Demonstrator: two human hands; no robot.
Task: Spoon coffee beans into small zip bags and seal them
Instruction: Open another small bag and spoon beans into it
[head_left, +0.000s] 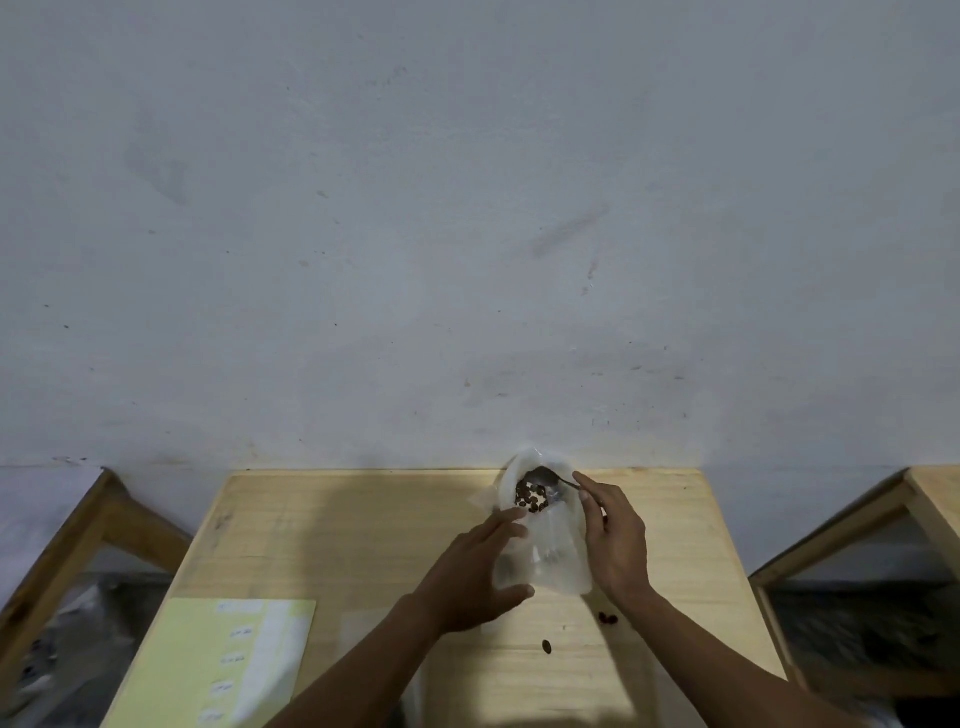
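We are seeing the right hand (615, 540) pinching a spoon (550, 480) in its grip — bowl lying toward the wall, inside the coffee-bean bag (524, 496). The left hand (475, 577), fingers straight, is steadying a clear zip bag (556, 561) on the tabletop (322, 530) — just nearer us.

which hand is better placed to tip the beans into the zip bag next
Right. The right hand already pinches the metal spoon loaded with brown coffee beans over the clear plastic zip bag; the left hand steadies that bag.
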